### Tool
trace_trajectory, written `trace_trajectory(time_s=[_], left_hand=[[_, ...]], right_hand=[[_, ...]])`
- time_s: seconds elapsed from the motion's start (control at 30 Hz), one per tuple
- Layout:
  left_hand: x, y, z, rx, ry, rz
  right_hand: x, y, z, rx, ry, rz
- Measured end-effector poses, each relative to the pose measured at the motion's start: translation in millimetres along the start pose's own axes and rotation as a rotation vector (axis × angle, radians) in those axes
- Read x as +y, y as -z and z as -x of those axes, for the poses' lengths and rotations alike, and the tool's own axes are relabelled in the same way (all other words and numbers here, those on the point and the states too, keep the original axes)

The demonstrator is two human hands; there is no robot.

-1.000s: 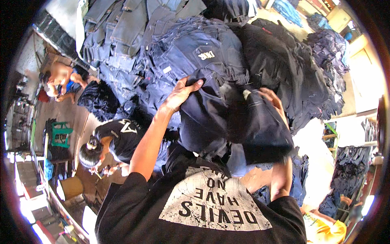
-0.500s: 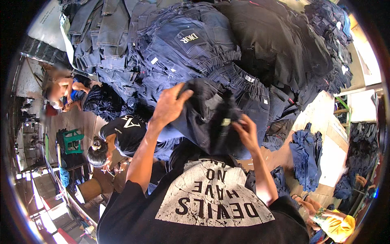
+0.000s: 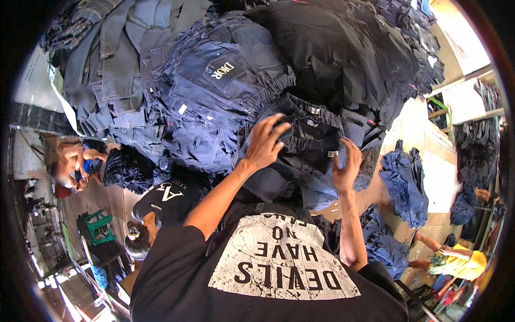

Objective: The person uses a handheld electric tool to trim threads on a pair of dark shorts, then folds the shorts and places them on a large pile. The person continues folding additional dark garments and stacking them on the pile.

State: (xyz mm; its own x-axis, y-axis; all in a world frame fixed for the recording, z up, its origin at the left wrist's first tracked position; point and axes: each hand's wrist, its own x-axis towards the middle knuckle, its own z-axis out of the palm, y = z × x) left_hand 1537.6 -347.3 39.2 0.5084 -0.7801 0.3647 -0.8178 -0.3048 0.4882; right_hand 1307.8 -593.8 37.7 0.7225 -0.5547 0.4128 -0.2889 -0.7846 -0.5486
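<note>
Far left, a tall stack of grey-blue folded denim trousers (image 3: 115, 64) leans against a heap of dark navy denim garments (image 3: 214, 91) w/ a white patch on top; a co-worker in a black printed shirt (image 3: 161, 198) bends below it.

The left hand (image 3: 266, 142) lies flat, fingers spread, palm down on the dark navy denim garment with an elastic gathered waistband (image 3: 308, 142) — pressing, not gripping. The garment sits on the front slope of the pile, just below the heap of black garments (image 3: 343, 59), directly ahead of the person's chest.

The right hand (image 3: 346, 163) is open too, fingers loosely curled at the garment's right edge near a small white tag; whether the fingertips actually pinch cloth I cannot tell.

Risk, as I judge it: neither hand has a firm hold, so the garment could slide down the slope toward the person. Pulling it could also drag the loose layers beneath and tip the stack on the left, which looks unsteady.

Orientation: waistband runs approx left-to-right across the view, tilting slightly down to the right; that seems its visible long axis. The waistband edge faces up-slope, away from the person — the body hangs toward them. Leg ends are hidden under the arms.

Further right, blue denim pieces (image 3: 402, 182) lie on a pale floor, well apart.
</note>
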Motion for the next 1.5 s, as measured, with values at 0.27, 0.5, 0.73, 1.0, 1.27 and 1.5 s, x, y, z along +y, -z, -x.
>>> trace_trajectory(time_s=[0.27, 0.5, 0.73, 1.0, 1.27, 1.5], left_hand=[[-28.4, -18.8, -95.9, -0.335, -0.358, -0.244], [-67.7, 20.5, -122.0, -0.063, -0.225, 0.12], [-77.9, 11.9, -71.7, -0.095, -0.011, 0.081], [-119.0, 77.8, 24.4, 0.635, 1.024, 0.438], [-172.7, 68.6, 32.2, 0.703, 1.168, 0.706], [-167.5, 82.8, 20.3, 0.624, 1.073, 0.522]], right_hand=[[-30.2, -32.2, -85.6, -0.387, 0.246, 0.133], [16.3, -67.0, -93.7, -0.071, 0.117, 0.054], [-17.3, -116.0, -116.2, -0.074, -0.008, 0.251], [-221.2, -199.3, -188.1, -0.547, 0.433, -0.085], [-262.2, -198.8, -319.3, -0.44, 0.252, -0.276], [-301.6, -185.1, -268.1, -0.619, 0.691, -0.046]])
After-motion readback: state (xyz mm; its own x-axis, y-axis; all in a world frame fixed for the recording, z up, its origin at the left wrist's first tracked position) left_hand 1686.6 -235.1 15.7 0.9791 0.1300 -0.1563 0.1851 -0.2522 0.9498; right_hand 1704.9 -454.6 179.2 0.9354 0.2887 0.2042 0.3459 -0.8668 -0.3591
